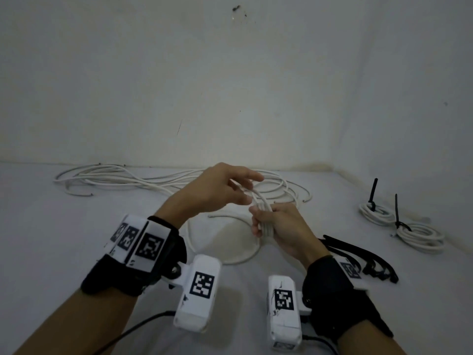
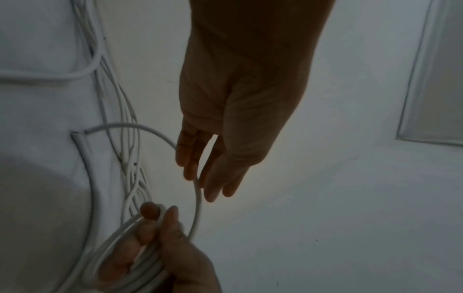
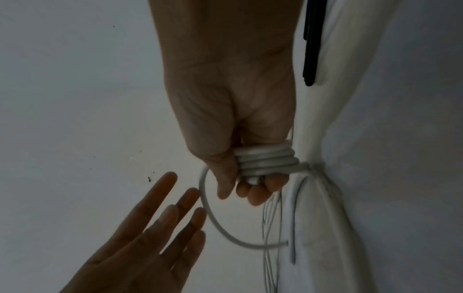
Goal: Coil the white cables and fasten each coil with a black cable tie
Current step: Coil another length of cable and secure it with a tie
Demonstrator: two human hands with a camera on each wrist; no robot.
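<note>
All three views were dimly lit and grainy; both wrist views were darkest, and straight edges were bowed.

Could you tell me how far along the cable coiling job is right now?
Done: two tied coils lie at the far right, each fastened with a black tie. In hand: the right hand grips a partly wound coil while the left hand, fingers straight, guides its loose end. Left: tying this coil, then the loose cables by the wall; spare ties wait beside the right wrist.

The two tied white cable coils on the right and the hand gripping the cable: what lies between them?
In the head view, only bare white tabletop lies between the tied coils and the right hand; loose black cable ties sit nearer the person.
</note>
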